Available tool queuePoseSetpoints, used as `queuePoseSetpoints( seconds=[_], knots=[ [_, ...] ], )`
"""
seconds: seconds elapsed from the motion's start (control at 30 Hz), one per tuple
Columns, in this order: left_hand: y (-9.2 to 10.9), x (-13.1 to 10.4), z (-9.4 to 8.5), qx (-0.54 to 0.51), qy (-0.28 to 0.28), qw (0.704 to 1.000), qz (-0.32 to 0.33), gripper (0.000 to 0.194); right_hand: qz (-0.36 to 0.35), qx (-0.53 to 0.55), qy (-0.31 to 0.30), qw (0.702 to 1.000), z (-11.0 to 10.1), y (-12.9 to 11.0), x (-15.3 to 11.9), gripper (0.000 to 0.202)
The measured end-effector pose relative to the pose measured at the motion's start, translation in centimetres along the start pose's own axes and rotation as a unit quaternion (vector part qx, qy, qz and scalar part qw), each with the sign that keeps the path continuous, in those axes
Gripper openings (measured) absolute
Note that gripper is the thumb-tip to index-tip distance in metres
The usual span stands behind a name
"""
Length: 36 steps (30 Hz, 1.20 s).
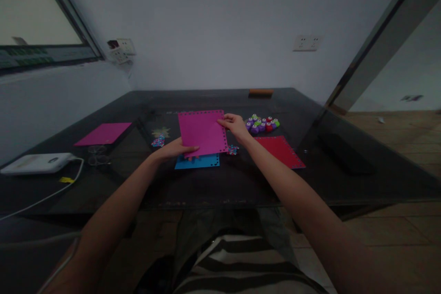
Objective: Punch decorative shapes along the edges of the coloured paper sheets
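1. One white case (39, 164) lies at the far left of the dark table (203, 188), just below 9 o'clock as seen from the middle of the held pink sheet (203, 132); a white cable (79, 172) curls out of it.
2. At 9 o'clock, well apart from the hands, a loose pink sheet (103, 133) lies flat; also at 9 o'clock, but nearer, sits a small pile of blue and pink bits (158, 141).
3. The held pink sheet is raised between both hands, the left hand (175, 148) at its 7 o'clock and the right hand (237, 126) at its 2 o'clock.
4. It is flat, bright and four-sided, tilted up to face the viewer, with dark dots along its top and right edges.
5. The left thumb lies across its front, the other fingers behind, closed on the lower left edge. A blue sheet (200, 162) shows at 6 o'clock; I cannot tell whether those fingers touch it.
6. The right thumb and forefinger pinch the right edge, with hardly any gap.
7. A second small pile (233, 149) sits at 4 o'clock, colourful bottles (262, 125) at 3, a red sheet (280, 150) between 3 and 4, and an orange-brown bar (261, 92) at 2.
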<state>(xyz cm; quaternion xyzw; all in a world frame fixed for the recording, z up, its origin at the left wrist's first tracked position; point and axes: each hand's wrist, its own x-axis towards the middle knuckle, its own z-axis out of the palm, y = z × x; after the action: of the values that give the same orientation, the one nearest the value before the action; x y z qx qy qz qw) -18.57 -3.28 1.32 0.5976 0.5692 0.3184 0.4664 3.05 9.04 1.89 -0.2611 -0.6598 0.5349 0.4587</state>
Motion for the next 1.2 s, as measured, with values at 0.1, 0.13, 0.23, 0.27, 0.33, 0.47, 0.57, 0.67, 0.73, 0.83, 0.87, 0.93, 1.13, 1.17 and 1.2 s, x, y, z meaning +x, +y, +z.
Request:
queuePoseSetpoints(
  seconds=[0.1,0.13,0.23,0.27,0.33,0.47,0.57,0.67,0.73,0.83,0.87,0.93,1.13,1.17,1.2],
  knots=[
    [-0.3,0.3,-0.2,0.009,-0.013,1.0,0.003,0.032,0.014,-0.012,-0.008,1.0,-0.2,0.1,0.3,0.028],
    [-0.5,0.4,-0.3,0.009,-0.011,1.0,0.007,0.032,0.017,-0.014,-0.01,1.0,-0.3,0.2,0.4,0.029],
    [-0.9,0.8,-0.7,0.009,-0.009,1.0,0.029,0.033,0.016,-0.015,-0.011,1.0,-0.4,0.5,0.8,0.034],
    [-1.0,0.9,-0.8,0.014,-0.011,0.999,0.039,0.033,0.015,-0.013,-0.009,1.0,-0.4,0.6,0.9,0.038],
    [-1.1,1.1,-1.1,0.032,-0.013,0.998,0.058,0.034,0.023,-0.004,0.0,1.0,-0.4,0.9,1.3,0.045],
    [-1.0,0.9,-1.5,0.068,0.0,0.995,0.075,0.035,0.045,-0.051,0.005,0.998,-0.2,1.7,2.6,0.049],
    [-0.9,0.9,-2.0,0.076,0.014,0.994,0.078,0.035,0.038,-0.168,-0.008,0.985,0.3,2.5,3.8,0.041],
    [-1.1,1.1,-2.9,0.069,0.066,0.991,0.092,0.035,0.029,-0.237,-0.026,0.971,1.1,3.2,4.9,0.029],
    [-1.2,1.3,-3.8,0.059,0.119,0.985,0.11,0.035,0.018,-0.28,-0.033,0.959,1.9,3.4,5.5,0.023],
    [-1.4,1.4,-4.9,0.031,0.2,0.972,0.123,0.038,0.002,-0.342,-0.041,0.939,3.3,3.5,6.1,0.016],
    [-1.4,1.3,-5.2,0.021,0.228,0.966,0.121,0.039,-0.002,-0.362,-0.043,0.931,3.8,3.5,6.3,0.013],
    [-1.4,1.2,-5.6,0.01,0.28,0.953,0.113,0.04,-0.008,-0.397,-0.043,0.917,4.8,3.3,6.7,0.009],
    [-0.9,0.6,-5.3,-0.024,0.329,0.938,0.105,0.039,0.005,-0.477,-0.033,0.878,7.3,2.7,6.7,0.016],
    [-0.8,0.6,-5.2,-0.029,0.329,0.938,0.105,0.039,0.007,-0.485,-0.034,0.874,7.6,2.6,6.5,0.017],
    [-0.7,0.7,-5.1,-0.033,0.327,0.938,0.105,0.039,0.004,-0.494,-0.04,0.868,7.8,2.7,6.3,0.019]
  ],
)
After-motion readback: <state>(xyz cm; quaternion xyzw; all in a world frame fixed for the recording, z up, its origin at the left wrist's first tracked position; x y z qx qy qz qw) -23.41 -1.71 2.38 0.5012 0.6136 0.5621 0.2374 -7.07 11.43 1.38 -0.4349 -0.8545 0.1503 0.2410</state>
